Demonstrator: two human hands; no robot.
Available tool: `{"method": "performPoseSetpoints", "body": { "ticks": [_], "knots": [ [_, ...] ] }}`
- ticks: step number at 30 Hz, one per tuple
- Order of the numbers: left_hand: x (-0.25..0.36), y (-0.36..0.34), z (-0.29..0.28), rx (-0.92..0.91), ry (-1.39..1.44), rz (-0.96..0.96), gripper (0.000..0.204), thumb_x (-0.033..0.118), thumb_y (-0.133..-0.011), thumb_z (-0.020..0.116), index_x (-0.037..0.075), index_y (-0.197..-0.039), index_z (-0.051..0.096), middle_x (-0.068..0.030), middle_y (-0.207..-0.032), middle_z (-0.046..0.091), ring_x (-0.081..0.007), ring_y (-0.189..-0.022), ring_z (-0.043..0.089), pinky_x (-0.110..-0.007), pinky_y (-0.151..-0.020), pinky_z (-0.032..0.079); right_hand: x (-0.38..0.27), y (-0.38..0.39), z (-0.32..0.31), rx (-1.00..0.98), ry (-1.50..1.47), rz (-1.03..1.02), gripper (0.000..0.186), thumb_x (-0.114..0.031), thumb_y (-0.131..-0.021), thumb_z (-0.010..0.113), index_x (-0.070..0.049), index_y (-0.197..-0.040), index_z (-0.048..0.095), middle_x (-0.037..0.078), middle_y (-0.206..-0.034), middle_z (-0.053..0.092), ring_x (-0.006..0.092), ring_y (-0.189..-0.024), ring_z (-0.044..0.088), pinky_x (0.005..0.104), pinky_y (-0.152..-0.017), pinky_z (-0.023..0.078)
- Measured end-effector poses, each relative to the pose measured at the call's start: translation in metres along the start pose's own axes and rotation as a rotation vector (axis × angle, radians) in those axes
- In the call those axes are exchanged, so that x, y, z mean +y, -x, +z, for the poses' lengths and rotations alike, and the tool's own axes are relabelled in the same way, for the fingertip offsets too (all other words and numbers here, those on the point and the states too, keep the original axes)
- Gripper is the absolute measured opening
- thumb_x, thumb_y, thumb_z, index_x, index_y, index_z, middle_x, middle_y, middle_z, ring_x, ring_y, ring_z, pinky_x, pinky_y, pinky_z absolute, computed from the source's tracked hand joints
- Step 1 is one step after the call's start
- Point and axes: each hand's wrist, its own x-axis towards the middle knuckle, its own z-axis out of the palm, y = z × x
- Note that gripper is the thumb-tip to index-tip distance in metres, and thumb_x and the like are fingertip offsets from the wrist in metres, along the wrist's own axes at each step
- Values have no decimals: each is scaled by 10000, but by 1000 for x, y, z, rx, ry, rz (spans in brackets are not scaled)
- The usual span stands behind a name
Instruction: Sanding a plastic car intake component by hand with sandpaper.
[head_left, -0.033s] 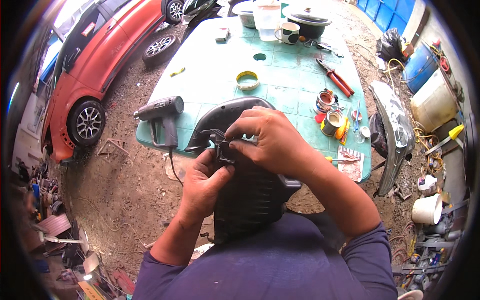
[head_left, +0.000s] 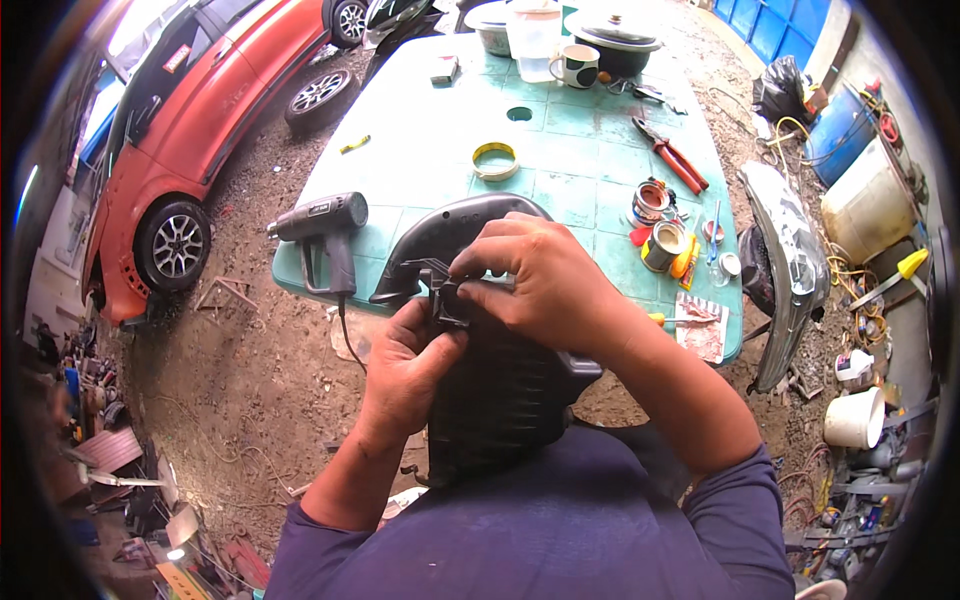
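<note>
A large black ribbed plastic housing leans between my lap and the table edge, its curved duct reaching over the tabletop. My left hand is closed around a small black bracket-like part at the housing's left side, thumb in front. From the right, my right hand comes over the duct, with thumb and fingers pinched at that same part's upper end. Whatever sits between those right fingertips is hidden. Just left of the duct, a grey heat gun lies on the table with its cord hanging down.
The green table carries a tape roll, red-handled pliers, open cans, a mug and pots. A headlamp stands by its right edge. A red car is at left; clutter lines both sides.
</note>
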Motion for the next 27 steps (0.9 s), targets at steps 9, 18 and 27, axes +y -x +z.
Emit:
{"method": "performPoseSetpoints", "body": {
  "ticks": [9, 18, 27],
  "knots": [
    [-2, -1, 6, 57, 23, -22, 358, -8, -1056, 637, -10, -1410, 686, -48, -1261, 767, -99, -1122, 717, -283, -974, 592, 0, 24, -4, -26, 25, -65, 407, -121, -896, 847, -100, -1303, 841, 130, -1257, 732, 375, -1220, 653, 539, -1138, 491],
    [-1, -2, 7, 68, -2, -44, 384, 10, -1050, 632, 1, -1429, 688, -44, -1271, 764, -109, -1118, 716, -298, -980, 592, -3, 22, -7, -32, -21, -47, 394, -74, -910, 814, -79, -1304, 828, 149, -1242, 716, 397, -1248, 648, 526, -1141, 502],
    [1, -6, 9, 49, -56, -98, 394, 15, -1030, 658, -6, -1422, 688, -47, -1252, 770, -120, -1115, 724, -306, -999, 597, 11, 15, 2, 48, -4, -68, 312, -75, -926, 835, -85, -1237, 860, 130, -1164, 739, 367, -1183, 699, 473, -1080, 551]
  ]
}}
